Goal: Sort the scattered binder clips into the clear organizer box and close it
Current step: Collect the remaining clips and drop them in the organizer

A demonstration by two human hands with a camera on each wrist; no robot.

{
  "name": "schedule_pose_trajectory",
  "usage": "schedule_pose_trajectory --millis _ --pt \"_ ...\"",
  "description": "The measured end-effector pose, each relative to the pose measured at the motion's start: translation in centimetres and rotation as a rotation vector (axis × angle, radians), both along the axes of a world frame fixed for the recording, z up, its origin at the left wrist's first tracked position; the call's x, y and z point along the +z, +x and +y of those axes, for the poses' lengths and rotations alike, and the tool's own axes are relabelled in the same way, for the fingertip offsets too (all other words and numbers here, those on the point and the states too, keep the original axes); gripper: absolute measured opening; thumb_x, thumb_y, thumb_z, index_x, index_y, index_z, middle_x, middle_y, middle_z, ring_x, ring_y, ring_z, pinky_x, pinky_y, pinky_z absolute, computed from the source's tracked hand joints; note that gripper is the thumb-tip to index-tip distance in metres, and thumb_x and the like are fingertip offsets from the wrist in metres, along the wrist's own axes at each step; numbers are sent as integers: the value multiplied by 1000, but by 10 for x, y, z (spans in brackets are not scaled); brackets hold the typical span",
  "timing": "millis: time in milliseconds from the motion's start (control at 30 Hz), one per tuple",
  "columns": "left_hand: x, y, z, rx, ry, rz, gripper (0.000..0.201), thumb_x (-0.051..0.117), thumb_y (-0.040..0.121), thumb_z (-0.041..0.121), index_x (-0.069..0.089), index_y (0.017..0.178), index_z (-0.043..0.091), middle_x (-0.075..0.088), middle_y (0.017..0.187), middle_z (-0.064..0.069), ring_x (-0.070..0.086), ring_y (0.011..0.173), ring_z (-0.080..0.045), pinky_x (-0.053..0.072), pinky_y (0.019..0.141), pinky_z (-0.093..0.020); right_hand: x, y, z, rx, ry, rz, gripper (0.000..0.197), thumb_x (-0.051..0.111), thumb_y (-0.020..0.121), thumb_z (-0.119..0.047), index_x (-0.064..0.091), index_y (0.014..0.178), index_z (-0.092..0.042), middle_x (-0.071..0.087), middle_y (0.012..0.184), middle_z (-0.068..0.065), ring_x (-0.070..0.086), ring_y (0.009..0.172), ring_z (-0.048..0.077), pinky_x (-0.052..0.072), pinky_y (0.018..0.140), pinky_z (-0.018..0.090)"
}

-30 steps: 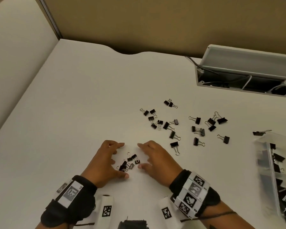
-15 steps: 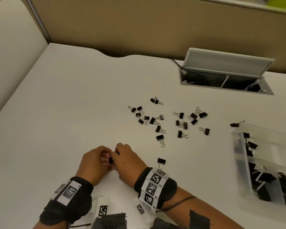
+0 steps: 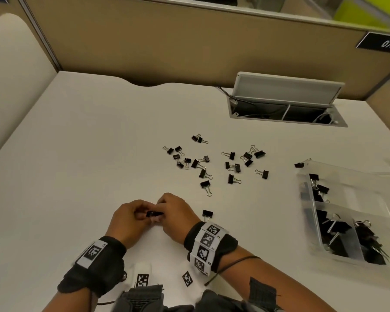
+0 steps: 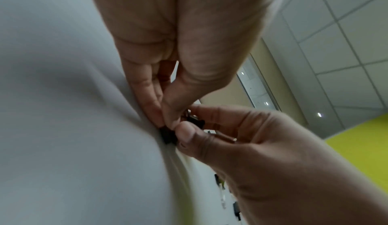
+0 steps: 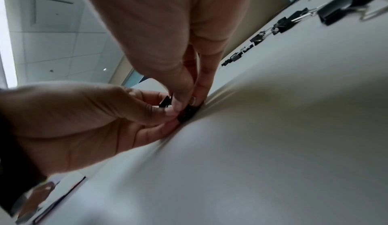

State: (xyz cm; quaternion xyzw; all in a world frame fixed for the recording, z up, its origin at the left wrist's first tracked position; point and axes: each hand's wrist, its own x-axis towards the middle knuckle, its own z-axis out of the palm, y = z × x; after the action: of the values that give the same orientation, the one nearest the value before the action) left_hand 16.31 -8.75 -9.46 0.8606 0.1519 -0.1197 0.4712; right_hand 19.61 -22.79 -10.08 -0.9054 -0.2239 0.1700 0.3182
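Note:
Both hands meet near the table's front edge over a small bunch of black binder clips. My left hand pinches the bunch between thumb and fingers, and my right hand pinches it from the other side. In the left wrist view the left hand holds the bunch against the table. In the right wrist view the right hand pinches the bunch. One clip lies beside my right wrist. Several scattered clips lie mid-table. The clear organizer box stands open at the right, holding several clips.
A recessed cable tray with its lid up sits at the back right. Beige partition walls close off the back and left. One clip lies at the box's far corner. Two marker tags lie near the front edge.
A second ago both hands lay open around a small pile of clips. They have since closed together and now pinch the pile between them.

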Motion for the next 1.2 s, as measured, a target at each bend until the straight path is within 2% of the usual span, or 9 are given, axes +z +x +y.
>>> schedule_pose_trajectory --millis 100,267,433,533,667,833,933,1100,1200 --pt "3 0 0 26 -192 53 24 71 79 4 69 98 18 74 90 -2 69 86 -16 53 79 -26 14 0 -7 -78 99 56 26 64 86 -15 68 111 -12 57 106 8 55 96 21 48 85 28" --pt "13 -3 -8 174 -825 165 34 58 76 -8 67 107 2 71 106 -21 68 101 -34 57 87 -40 31 0 -21 -128 150 87 25 62 86 -8 69 109 -14 59 106 7 57 97 20 47 84 22" --pt "19 -2 -10 429 -1174 253 30 51 77 16 59 94 -6 67 93 -26 68 71 -32 60 67 -38 41 -4 -19 -7 137 36 31 68 82 -12 69 112 -17 66 107 7 61 97 19 49 89 29" --pt "14 -5 -6 476 -1148 335 36 50 88 30 62 91 -4 65 87 -21 64 66 -26 57 55 -29 45 -3 -23 -60 242 91 31 71 81 -15 69 112 -17 70 106 2 66 92 10 53 86 22" --pt "10 -9 4 526 -1017 351 29 52 89 25 53 66 8 53 67 -10 51 53 -18 41 37 -20 43 13 -47 -306 241 86 22 70 84 -16 72 105 -18 71 101 -2 65 87 6 51 82 15" --pt "10 -10 10 533 -822 328 33 51 93 22 45 61 14 45 53 -2 35 38 -9 23 29 -18 25 4 -55 36 -127 142 60 75 76 -31 52 132 -30 51 136 -3 46 121 13 42 103 33" --pt "13 -8 7 492 -730 314 30 50 94 23 51 66 12 48 54 -2 37 40 -10 25 31 -17 15 -8 -39 250 -279 -1 62 67 81 -38 42 138 -35 36 143 -2 26 132 18 39 103 40" --pt "19 -8 -2 452 -723 309 30 47 96 20 59 74 4 57 58 -7 48 46 -14 39 38 -18 -2 -19 -23 251 -266 -190 21 53 90 -14 64 108 -12 49 114 7 46 108 28 49 77 41" --pt "19 -10 -6 429 -724 309 29 48 96 19 61 78 2 61 62 -10 53 49 -15 46 43 -20 -5 -17 -26 205 -248 -223 24 49 87 -4 67 103 -6 53 102 10 51 97 30 47 72 38"
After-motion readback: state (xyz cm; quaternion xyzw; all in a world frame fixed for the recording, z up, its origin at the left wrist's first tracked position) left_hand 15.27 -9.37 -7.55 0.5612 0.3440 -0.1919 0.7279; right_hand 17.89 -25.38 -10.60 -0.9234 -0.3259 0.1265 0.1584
